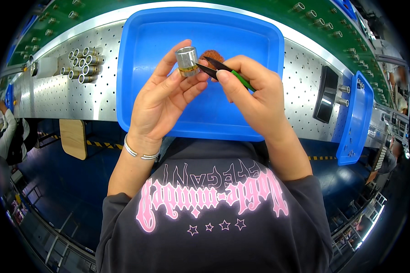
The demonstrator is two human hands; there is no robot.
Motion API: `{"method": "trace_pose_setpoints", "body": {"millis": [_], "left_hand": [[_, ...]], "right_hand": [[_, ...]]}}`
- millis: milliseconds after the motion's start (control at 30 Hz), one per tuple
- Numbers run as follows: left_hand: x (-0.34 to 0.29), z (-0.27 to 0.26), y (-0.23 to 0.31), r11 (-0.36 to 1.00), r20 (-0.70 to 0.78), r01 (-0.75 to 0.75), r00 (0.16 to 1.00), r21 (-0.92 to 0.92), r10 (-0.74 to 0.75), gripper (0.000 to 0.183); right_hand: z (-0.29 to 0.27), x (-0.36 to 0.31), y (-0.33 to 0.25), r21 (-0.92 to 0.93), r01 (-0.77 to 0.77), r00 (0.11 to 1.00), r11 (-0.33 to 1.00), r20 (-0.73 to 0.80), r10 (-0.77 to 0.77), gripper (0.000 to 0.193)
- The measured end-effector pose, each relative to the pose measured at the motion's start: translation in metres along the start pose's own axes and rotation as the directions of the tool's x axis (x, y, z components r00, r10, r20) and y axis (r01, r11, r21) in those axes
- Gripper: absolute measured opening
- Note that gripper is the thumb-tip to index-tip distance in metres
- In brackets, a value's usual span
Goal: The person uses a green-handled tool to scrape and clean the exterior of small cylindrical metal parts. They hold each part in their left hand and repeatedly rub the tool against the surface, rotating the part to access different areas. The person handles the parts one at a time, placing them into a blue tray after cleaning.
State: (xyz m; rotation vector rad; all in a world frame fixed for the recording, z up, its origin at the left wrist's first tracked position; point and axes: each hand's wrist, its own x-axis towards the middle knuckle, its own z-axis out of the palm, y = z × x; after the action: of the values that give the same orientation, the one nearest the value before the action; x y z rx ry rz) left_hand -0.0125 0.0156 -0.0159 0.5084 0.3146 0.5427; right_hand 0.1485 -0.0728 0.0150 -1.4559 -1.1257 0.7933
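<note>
My left hand [161,93] grips a shiny metal cylinder [187,59] with a yellowish band near its lower end, holding it up over the blue tray [200,125]. In my right hand [255,88] is a tool with two pointed black prongs and a green handle [239,77], perhaps snips or tweezers; I cannot tell which. Its lower tip reaches the cylinder's side near the band; whether it touches is unclear. Behind the prongs shows a round reddish-brown, rough-textured clump [211,57], partly hidden by my hands and the tool.
Several metal cylinders [87,68] lie grouped on the perforated metal bench [105,98] left of the tray. To the right are a black flat device [325,94], two small cylinders [344,95] and another blue tray [353,123]. A wooden stool seat [73,139] stands below the bench.
</note>
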Motion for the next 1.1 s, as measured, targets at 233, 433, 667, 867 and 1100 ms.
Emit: {"method": "trace_pose_setpoints", "body": {"millis": [233, 433, 667, 867, 1100], "left_hand": [[0.0, 0.004, 0.0, 1.0, -0.045, -0.01, 0.999, -0.012, 0.01, 0.053], [-0.001, 0.002, 0.0, 0.997, -0.031, -0.013, 0.999, 0.071, 0.015, 0.053], [-0.001, 0.013, -0.001, 0.988, -0.071, -0.022, 0.997, 0.154, 0.033, 0.053], [-0.001, 0.012, -0.001, 0.984, -0.048, 0.005, 0.999, 0.177, 0.004, 0.052], [-0.001, 0.015, 0.0, 0.973, -0.049, 0.002, 0.999, 0.232, 0.009, 0.055]], "right_hand": [[-0.003, -0.004, 0.001, -0.032, -0.031, 0.999, 0.999, 0.04, 0.032, 0.009], [0.0, 0.0, 0.0, -0.037, -0.048, 0.999, 0.998, 0.013, 0.048, 0.01], [0.01, 0.003, 0.003, 0.034, 0.185, 0.977, 0.982, -0.111, -0.18, 0.016], [-0.002, 0.005, -0.004, -0.06, 0.062, 0.998, 0.996, 0.016, -0.061, 0.023], [-0.007, 0.014, -0.003, -0.109, 0.044, 0.994, 0.993, 0.102, -0.033, 0.014]]}}
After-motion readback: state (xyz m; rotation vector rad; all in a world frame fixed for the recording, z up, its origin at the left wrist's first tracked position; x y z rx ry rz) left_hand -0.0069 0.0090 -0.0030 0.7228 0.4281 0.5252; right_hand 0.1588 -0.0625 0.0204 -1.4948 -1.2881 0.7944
